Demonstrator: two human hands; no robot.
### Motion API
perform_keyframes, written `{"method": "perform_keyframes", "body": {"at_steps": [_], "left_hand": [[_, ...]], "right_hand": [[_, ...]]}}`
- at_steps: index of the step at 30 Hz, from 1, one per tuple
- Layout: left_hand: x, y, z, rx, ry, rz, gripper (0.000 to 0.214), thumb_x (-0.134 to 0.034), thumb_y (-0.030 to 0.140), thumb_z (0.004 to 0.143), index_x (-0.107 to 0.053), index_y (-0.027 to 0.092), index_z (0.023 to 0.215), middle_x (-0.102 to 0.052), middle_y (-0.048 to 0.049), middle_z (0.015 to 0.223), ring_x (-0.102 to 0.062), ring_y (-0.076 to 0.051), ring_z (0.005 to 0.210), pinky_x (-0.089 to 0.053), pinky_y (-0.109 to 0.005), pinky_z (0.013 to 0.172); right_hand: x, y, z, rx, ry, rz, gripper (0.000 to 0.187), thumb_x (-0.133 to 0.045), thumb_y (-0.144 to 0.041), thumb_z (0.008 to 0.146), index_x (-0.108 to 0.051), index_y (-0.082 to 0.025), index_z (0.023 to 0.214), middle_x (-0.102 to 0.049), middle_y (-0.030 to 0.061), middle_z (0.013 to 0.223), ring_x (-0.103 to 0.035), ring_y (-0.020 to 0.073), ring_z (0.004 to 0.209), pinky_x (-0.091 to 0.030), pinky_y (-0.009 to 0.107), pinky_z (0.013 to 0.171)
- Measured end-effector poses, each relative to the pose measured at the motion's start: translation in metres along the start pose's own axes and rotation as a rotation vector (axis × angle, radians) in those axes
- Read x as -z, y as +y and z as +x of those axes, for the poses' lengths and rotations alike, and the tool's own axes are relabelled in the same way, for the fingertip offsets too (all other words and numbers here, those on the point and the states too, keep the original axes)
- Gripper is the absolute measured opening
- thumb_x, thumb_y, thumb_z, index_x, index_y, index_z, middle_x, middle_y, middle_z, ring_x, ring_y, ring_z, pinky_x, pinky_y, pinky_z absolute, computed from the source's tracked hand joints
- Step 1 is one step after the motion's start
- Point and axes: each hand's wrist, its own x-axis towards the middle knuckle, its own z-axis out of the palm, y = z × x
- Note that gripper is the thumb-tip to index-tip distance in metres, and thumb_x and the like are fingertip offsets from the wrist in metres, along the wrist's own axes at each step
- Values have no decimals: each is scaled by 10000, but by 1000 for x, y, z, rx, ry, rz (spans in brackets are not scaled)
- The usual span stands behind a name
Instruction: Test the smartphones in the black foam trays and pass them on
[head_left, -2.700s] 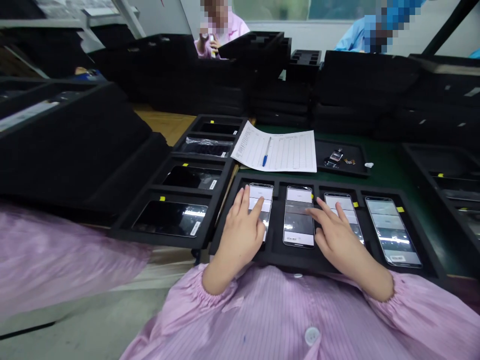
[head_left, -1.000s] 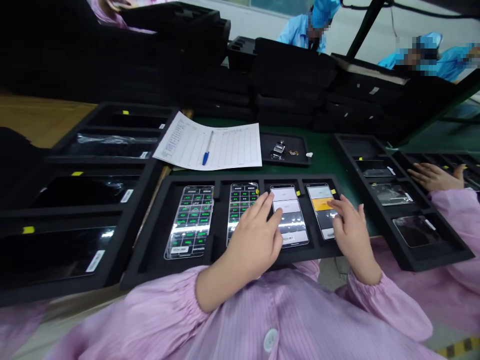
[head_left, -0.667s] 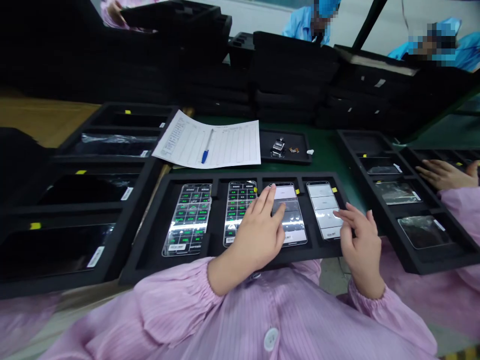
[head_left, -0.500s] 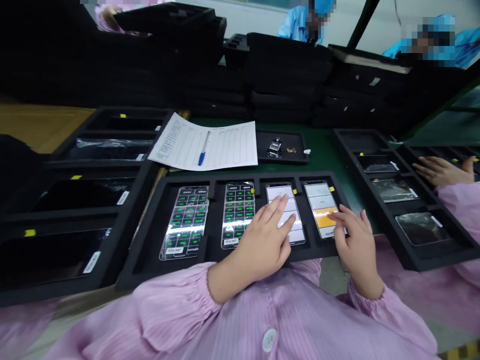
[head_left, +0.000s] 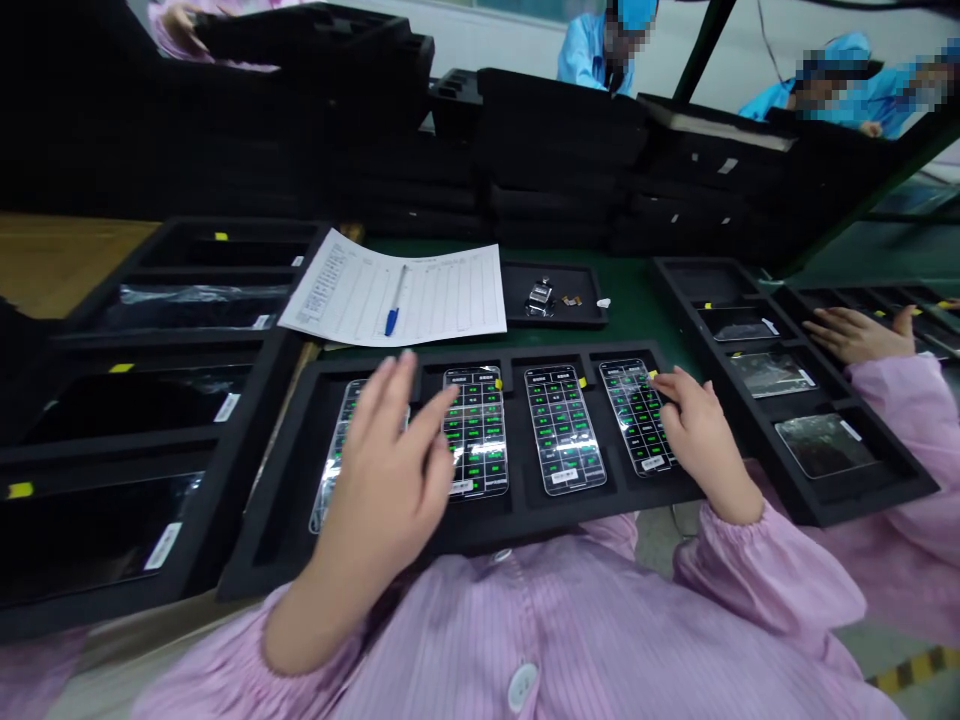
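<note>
A black foam tray (head_left: pixel 517 520) in front of me holds several smartphones, their screens showing grids with green text. My left hand (head_left: pixel 386 480) hovers with fingers spread over the leftmost phone (head_left: pixel 327 495), hiding much of it; its fingertips reach toward the second phone (head_left: pixel 480 440). Neither hand grips anything. The third phone (head_left: pixel 564 425) lies uncovered in its slot. On the right, my right hand (head_left: pixel 697 430) is open, its fingers at the upper right edge of the rightmost phone (head_left: pixel 634 420), near a yellow tab.
A printed sheet (head_left: pixel 450 290) with a blue pen (head_left: pixel 392 318) lies behind the tray, beside a small black tray (head_left: pixel 592 280) of parts. Phone trays flank both sides: left tray (head_left: pixel 232 440), right tray (head_left: pixel 795 400). A co-worker's hand (head_left: pixel 855 335) rests farther right. Dark stacked trays (head_left: pixel 555 150) stand behind.
My left hand has moved left from the third phone to above the leftmost one. The two right phones switched from pale and orange screens to green-text grids. My right hand shifted slightly upward.
</note>
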Motion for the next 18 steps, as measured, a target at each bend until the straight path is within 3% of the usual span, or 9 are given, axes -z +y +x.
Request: {"method": "perform_keyframes", "body": {"at_steps": [6,11,14,18], "left_hand": [[19,-37,-14,177,43,61,392,-402,244,966,-608,183,1295,-326,-79,1636,-284,-399,1502,-259,-647,1235],[19,-48,-20,248,34,58,411,-373,267,969,-641,158,1261,-446,-133,1557,-339,-360,1486,-299,-597,1233],[19,-53,-25,248,10,75,411,-373,267,962,-653,173,1247,-477,-129,1535,-362,-340,1477,-328,-579,1219],[18,-60,-32,278,-20,100,420,-354,228,959,-671,155,1225,-502,-145,1510,-404,-327,1451,-368,-571,1192]], "right_hand": [[-3,-26,-1,63,-16,-1,356,-368,-140,849,-582,-203,1126,-723,94,1175,-510,346,1351,-243,721,1141],[-16,-67,0,249,-218,80,376,-352,-129,869,-560,-212,1171,-702,80,1231,-445,299,1416,-237,665,1190],[-24,-86,2,231,-240,52,366,-348,-122,848,-565,-194,1134,-711,104,1191,-468,342,1393,-237,720,1162],[-35,-116,5,369,-322,138,395,-340,-115,866,-553,-204,1187,-702,84,1220,-442,285,1420,-234,654,1208]]}}
